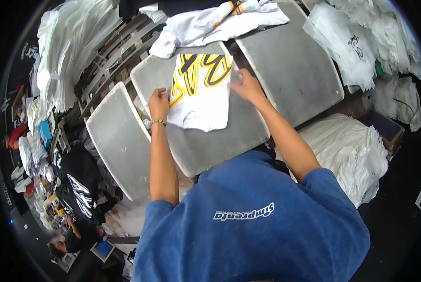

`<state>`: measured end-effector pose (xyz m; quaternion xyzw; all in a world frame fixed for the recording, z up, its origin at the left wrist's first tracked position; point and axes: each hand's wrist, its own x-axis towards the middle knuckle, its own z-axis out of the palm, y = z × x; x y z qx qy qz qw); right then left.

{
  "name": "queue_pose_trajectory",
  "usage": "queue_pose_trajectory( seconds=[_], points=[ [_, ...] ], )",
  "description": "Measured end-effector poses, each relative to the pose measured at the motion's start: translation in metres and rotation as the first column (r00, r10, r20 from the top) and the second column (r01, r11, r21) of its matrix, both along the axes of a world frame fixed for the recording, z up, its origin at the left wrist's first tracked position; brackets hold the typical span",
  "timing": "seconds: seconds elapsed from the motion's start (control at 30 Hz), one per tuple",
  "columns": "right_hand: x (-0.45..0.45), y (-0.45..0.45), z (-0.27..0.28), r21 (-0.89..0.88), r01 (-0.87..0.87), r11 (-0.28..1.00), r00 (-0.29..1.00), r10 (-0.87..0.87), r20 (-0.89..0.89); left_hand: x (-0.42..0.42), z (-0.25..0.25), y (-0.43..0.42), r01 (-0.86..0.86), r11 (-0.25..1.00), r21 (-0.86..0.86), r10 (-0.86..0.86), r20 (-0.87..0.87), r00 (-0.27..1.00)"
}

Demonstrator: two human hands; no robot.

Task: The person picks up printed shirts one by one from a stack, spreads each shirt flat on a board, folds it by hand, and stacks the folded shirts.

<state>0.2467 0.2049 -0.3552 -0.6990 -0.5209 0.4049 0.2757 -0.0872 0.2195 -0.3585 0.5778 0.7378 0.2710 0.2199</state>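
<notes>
A white printed cloth piece (203, 113) with large black lettering edged in yellow lies on a grey padded board (196, 152) in front of me. Along its left edge, the fingers of my left hand (159, 104) are curled in, closed at the cloth's side; a beaded bracelet circles that wrist. On the opposite edge my right hand (248, 87) pinches the fabric between thumb and fingers. Just beyond, a white garment (196, 28) with similar black and yellow print lies bunched across the boards.
More grey boards stand to the left (119, 141) and right (295, 66). White fabric bundles hang at the upper left (72, 56), and a white heap (346, 152) sits by my right elbow. Printed translucent sheets (344, 42) are at upper right. Another person (72, 237) is at lower left.
</notes>
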Motion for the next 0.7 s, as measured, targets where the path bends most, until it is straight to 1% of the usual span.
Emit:
queue_pose_trajectory(
  seconds=[0.03, 0.07, 0.13, 0.17, 0.23, 0.27, 0.3, 0.37, 0.4, 0.47, 0.5, 0.57, 0.63, 0.7],
  points=[
    [-0.002, -0.019, 0.006, -0.139, -0.066, 0.988, 0.998, 0.063, -0.025, -0.014, 0.001, -0.015, -0.017, 0.988, -0.155, 0.031, 0.089, 0.996],
    [-0.005, -0.036, 0.008, -0.138, -0.074, 0.988, 0.997, 0.071, -0.024, -0.024, -0.001, -0.027, -0.025, 0.988, -0.154, 0.039, 0.09, 0.995],
    [-0.016, -0.072, 0.003, -0.158, -0.107, 0.982, 0.988, 0.087, -0.125, -0.044, -0.01, -0.054, -0.04, 0.984, -0.173, 0.057, 0.096, 0.994],
    [-0.023, -0.079, -0.002, -0.151, -0.114, 0.982, 0.988, 0.096, -0.121, -0.047, -0.013, -0.065, -0.015, 0.982, -0.189, 0.05, 0.183, 0.982],
    [-0.038, -0.094, -0.007, -0.051, 0.06, 0.997, 0.988, -0.067, -0.136, -0.038, -0.008, -0.076, 0.026, 0.98, -0.197, 0.031, 0.283, 0.958],
    [-0.043, -0.097, -0.007, -0.056, 0.092, 0.994, 0.986, -0.098, -0.135, -0.03, -0.006, -0.077, 0.027, 0.994, -0.109, 0.001, 0.251, 0.968],
    [-0.048, -0.098, -0.006, -0.044, 0.088, 0.995, 0.987, -0.094, -0.131, -0.029, -0.016, -0.076, 0.03, 0.997, -0.068, -0.017, 0.195, 0.981],
    [-0.055, -0.096, -0.007, -0.059, 0.124, 0.991, 0.985, -0.13, -0.114, -0.014, -0.001, -0.071, -0.019, 0.987, -0.162, 0.052, 0.198, 0.979],
    [-0.06, -0.096, -0.009, -0.041, 0.12, 0.992, 0.987, -0.123, -0.106, -0.015, 0.0, -0.07, -0.022, 0.989, -0.146, 0.053, 0.208, 0.977],
    [-0.065, -0.098, -0.016, -0.039, 0.106, 0.994, 0.994, -0.106, 0.012, -0.007, -0.004, -0.064, 0.009, 0.992, -0.122, -0.011, -0.019, 1.0],
    [-0.066, -0.098, -0.026, -0.019, 0.125, 0.992, 0.992, -0.125, 0.035, -0.009, -0.014, -0.061, 0.037, 0.991, -0.132, -0.038, -0.008, 0.999],
    [-0.068, -0.096, -0.047, -0.102, 0.157, 0.982, 0.981, -0.167, -0.1, -0.006, -0.027, -0.058, 0.051, 0.996, -0.071, -0.056, -0.059, 0.997],
    [-0.075, -0.093, -0.043, -0.125, 0.252, 0.96, 0.961, -0.263, -0.086, 0.003, -0.009, -0.056, 0.043, 0.991, -0.129, -0.048, -0.036, 0.998],
    [-0.08, -0.09, -0.04, -0.172, 0.308, 0.936, 0.935, -0.331, -0.125, 0.004, -0.016, -0.05, 0.051, 0.986, -0.16, -0.064, -0.074, 0.995]
  ],
)
